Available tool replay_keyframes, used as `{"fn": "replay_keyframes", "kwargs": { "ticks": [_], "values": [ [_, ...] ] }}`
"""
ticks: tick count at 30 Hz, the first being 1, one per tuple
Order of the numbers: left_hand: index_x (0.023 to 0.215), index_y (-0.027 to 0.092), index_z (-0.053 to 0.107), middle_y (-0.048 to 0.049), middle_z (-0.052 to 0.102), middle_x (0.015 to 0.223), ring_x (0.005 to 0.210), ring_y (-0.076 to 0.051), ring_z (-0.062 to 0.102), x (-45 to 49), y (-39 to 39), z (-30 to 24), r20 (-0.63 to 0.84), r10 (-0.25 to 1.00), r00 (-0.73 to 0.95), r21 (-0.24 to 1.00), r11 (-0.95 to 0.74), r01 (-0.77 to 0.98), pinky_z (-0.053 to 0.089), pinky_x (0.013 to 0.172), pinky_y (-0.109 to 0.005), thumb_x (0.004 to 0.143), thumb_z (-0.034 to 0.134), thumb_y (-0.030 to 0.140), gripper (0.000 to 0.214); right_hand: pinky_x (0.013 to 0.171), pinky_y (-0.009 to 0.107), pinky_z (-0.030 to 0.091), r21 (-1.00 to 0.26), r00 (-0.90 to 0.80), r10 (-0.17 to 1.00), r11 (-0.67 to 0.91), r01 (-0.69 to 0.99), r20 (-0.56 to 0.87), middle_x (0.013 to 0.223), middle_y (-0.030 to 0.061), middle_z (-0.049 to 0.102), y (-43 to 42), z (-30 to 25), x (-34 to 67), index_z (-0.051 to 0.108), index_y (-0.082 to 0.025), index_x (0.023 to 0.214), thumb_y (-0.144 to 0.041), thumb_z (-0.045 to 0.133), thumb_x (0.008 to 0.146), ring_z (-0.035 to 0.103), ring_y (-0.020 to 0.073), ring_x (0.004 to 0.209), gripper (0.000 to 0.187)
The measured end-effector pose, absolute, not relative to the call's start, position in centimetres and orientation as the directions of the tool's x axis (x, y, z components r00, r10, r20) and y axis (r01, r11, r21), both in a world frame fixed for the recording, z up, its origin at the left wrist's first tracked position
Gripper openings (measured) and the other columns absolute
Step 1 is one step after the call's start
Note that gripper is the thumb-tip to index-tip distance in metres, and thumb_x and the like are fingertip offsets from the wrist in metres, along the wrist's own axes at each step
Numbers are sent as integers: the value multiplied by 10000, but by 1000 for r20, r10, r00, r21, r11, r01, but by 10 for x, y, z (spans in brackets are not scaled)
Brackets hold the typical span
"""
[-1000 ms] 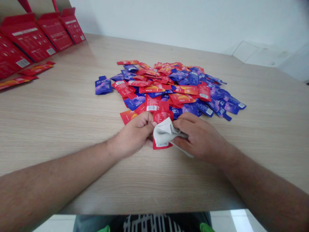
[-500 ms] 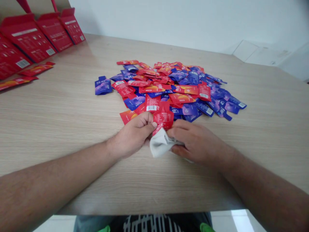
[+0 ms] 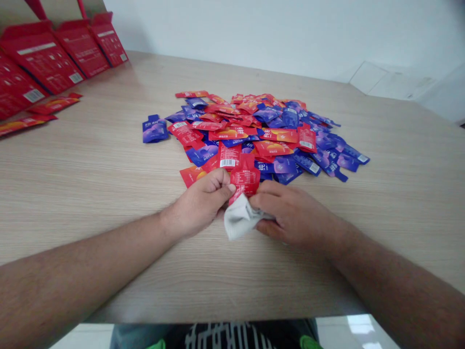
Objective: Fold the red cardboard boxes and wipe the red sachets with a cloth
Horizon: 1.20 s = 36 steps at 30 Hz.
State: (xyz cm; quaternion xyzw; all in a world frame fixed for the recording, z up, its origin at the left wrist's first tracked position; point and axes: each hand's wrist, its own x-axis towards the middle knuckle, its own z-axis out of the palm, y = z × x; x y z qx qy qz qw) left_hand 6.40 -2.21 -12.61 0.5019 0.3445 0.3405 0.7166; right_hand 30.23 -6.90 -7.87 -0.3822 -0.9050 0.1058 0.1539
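Observation:
A red sachet (image 3: 245,178) with white print is pinched at its left edge by my left hand (image 3: 209,196). Closed around a crumpled white cloth (image 3: 238,217), my right hand (image 3: 286,211) presses at the sachet's lower right side. The cloth's free end droops below the sachet and covers its bottom edge. Just beyond my hands lies a heap of red and orange sachets (image 3: 232,132) mixed with purple-blue sachets (image 3: 283,165), overlapping in many directions. The fingertips of my right hand are partly hidden by the cloth.
At the far left stand several red cardboard boxes (image 3: 47,58) with raised flaps. Two red-orange sachets (image 3: 56,104) lie before them. One purple sachet (image 3: 155,130) sits apart, left of the heap. Behind the wooden table (image 3: 90,203) rises a white wall (image 3: 254,34).
My right hand and the cloth have shifted slightly down and left along the sachet's lower edge. My left hand keeps its pinch in the same place.

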Motion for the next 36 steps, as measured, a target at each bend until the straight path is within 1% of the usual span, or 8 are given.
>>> {"fn": "replay_keyframes", "kwargs": {
  "ticks": [2, 6, 11, 16, 20, 25, 30, 36],
  "values": [
    [920, 206, 544, 10, 631, 778, 644, -127, 608, 64, -22, -127, -149, 832, 535, 953, 264, -147, 520, 588, -240, 939, 806, 460, 366, 757, 343, 486, -303, -692, 706, 700, 647, 152, 1052, 57, 666, -70, -79, 302, 650, -215, 1031, -195, 718, 976, 623, 222, 892, 90],
    [953, 210, 562, 8, 650, 798, 640, -127, 611, 64, -22, -126, -172, 841, 514, 945, 289, -157, 538, 597, -252, 927, 819, 446, 349, 785, 361, 502, -305, -556, 780, 624, 719, 286, 1073, 93, 666, -68, -80, 305, 636, -199, 1102, -259, 696, 1028, 622, 242, 927, 112],
    [914, 210, 540, 25, 609, 755, 612, -114, 574, 65, -22, -125, -162, 840, 517, 947, 280, -158, 496, 563, -225, 927, 816, 444, 362, 754, 338, 479, -304, -714, 682, 722, 622, 160, 1049, 57, 668, -68, -80, 303, 651, -215, 1022, -190, 723, 973, 626, 223, 896, 91],
    [943, 209, 544, 16, 642, 794, 630, -114, 601, 65, -23, -123, -174, 839, 515, 939, 299, -170, 537, 596, -238, 931, 818, 415, 343, 762, 346, 483, -318, -587, 759, 651, 689, 281, 1061, 84, 660, -67, -80, 304, 642, -193, 1088, -230, 712, 1014, 620, 234, 909, 108],
    [924, 209, 522, 33, 609, 753, 607, -102, 570, 65, -24, -122, -175, 835, 522, 943, 295, -155, 499, 556, -209, 938, 813, 434, 368, 773, 337, 488, -324, -711, 686, 715, 620, 155, 1083, 59, 674, -68, -81, 302, 651, -216, 1027, -186, 741, 968, 640, 225, 926, 112],
    [946, 209, 523, 13, 647, 804, 651, -120, 612, 65, -22, -123, -188, 833, 520, 943, 301, -141, 540, 602, -244, 929, 820, 440, 376, 769, 343, 490, -313, -559, 781, 624, 716, 277, 1070, 78, 660, -66, -81, 306, 639, -198, 1102, -251, 721, 1023, 629, 231, 913, 126],
    [922, 210, 522, 34, 600, 742, 601, -104, 557, 63, -22, -127, -150, 830, 537, 959, 254, -125, 470, 541, -209, 926, 821, 507, 421, 751, 334, 485, -306, -664, 710, 702, 643, 235, 1066, 59, 658, -67, -83, 305, 644, -203, 1069, -193, 741, 982, 631, 220, 889, 131],
    [954, 216, 533, 7, 661, 814, 649, -132, 619, 62, -21, -130, -145, 825, 546, 963, 245, -113, 535, 587, -250, 929, 812, 538, 426, 761, 350, 483, -305, -579, 758, 651, 695, 300, 1049, 72, 641, -67, -83, 306, 633, -188, 1073, -234, 750, 1004, 620, 236, 903, 143]
  ]
}}
